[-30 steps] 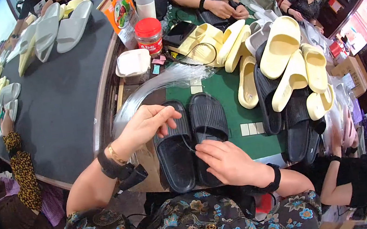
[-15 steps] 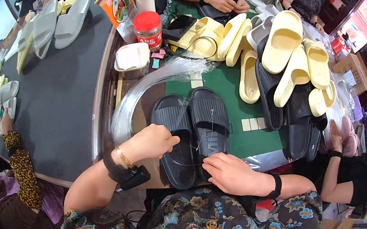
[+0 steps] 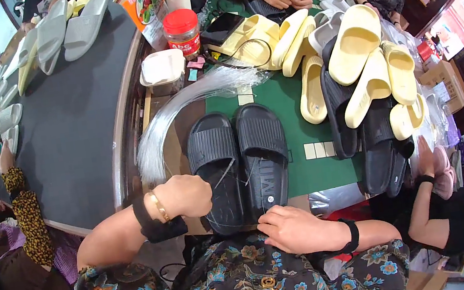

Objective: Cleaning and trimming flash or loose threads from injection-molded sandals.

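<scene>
Since half a second before, my left hand (image 3: 183, 196) had dropped lower and closed into a fist at the heel end of the left black slide (image 3: 216, 174), and my right hand (image 3: 294, 228) had slid down to the heel of the right black slide (image 3: 263, 155). My left fingers were curled shut, seemingly pinching a thin clear strand (image 3: 224, 174) that ran across the left slide; I could not tell for sure. My right fingers lay flat and loosely spread, resting on the slide's heel edge, gripping nothing. The pair sat side by side in the centre of the frame on the green mat (image 3: 307, 173). A bundle of clear strands (image 3: 179, 108) fanned above them, cream slides (image 3: 360, 62) piled at upper right.
</scene>
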`<state>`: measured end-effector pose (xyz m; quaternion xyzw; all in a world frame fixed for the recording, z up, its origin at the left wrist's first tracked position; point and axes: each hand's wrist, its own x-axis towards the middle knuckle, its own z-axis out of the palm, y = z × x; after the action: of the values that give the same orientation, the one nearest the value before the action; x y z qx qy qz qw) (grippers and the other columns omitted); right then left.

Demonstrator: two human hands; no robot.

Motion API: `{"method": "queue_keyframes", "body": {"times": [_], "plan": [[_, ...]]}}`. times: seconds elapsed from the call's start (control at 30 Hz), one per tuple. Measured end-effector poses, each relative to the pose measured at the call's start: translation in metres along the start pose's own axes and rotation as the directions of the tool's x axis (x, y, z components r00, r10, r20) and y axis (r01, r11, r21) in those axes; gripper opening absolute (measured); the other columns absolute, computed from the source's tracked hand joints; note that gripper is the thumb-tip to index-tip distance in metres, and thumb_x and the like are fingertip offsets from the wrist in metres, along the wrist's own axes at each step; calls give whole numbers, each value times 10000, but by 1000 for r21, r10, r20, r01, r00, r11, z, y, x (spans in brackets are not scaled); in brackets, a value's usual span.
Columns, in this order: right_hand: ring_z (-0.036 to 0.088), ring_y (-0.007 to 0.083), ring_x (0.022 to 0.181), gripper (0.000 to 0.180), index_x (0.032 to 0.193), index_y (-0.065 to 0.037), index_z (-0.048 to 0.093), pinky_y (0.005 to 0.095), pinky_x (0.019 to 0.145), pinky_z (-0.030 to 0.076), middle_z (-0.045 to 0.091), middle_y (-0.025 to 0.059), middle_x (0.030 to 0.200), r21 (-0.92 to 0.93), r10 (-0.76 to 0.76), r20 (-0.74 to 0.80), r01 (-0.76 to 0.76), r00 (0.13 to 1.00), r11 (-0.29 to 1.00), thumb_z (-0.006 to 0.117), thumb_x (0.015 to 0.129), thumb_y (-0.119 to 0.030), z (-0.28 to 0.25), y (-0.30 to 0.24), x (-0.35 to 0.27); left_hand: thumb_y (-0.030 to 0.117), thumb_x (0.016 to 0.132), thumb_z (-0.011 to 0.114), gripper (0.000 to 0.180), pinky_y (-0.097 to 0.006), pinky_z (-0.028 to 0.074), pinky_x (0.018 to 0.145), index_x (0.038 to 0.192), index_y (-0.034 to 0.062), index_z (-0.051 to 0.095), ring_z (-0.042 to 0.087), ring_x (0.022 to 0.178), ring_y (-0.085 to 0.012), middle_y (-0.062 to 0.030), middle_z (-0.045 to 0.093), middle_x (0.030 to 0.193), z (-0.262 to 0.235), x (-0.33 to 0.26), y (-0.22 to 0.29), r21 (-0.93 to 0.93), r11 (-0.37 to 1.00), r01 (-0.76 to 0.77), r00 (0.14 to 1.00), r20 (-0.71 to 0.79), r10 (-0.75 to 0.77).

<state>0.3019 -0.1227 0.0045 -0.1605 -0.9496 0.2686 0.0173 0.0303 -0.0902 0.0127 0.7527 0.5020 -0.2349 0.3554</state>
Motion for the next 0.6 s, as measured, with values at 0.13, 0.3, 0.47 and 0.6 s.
{"method": "queue_keyframes", "body": {"times": [0.13, 0.3, 0.47, 0.6], "plan": [[563, 282, 1024, 330, 1071, 25, 629, 361, 909, 468, 607, 129, 1084, 58, 57, 80, -61, 995, 996, 684, 821, -185, -4, 1, 1, 297, 849, 474, 401, -473, 533, 752, 794, -31, 697, 662, 773, -412, -224, 673, 769, -1, 0, 0, 19, 1000, -7, 1000, 5, 7], [562, 277, 1020, 326, 1073, 19, 633, 359, 911, 466, 609, 124, 1081, 29, 61, 62, -63, 996, 998, 683, 825, -187, -9, 3, 4, 320, 846, 487, 428, -431, 537, 703, 606, 14, 665, 674, 702, -320, -119, 633, 580, -12, -2, 1, -40, 999, 16, 999, 49, -14], [560, 272, 1009, 318, 1061, 16, 642, 355, 904, 468, 612, 121, 1076, 24, 94, 79, -96, 992, 995, 683, 827, -195, -7, 5, 2, 378, 872, 463, 506, -437, 534, 685, 583, 9, 653, 660, 668, -333, -127, 605, 540, 4, 9, -6, -35, 999, -35, 999, -43, 34], [561, 266, 939, 239, 916, 15, 649, 339, 848, 475, 610, 113, 958, 10, 14, 7, -14, 1000, 1000, 674, 814, -201, -3, 3, -1, 435, 894, 452, 574, -448, 531, 663, 588, -9, 649, 649, 649, -360, -147, 595, 535, 7, 10, -1, -23, 993, -118, 987, 107, 119]]}}
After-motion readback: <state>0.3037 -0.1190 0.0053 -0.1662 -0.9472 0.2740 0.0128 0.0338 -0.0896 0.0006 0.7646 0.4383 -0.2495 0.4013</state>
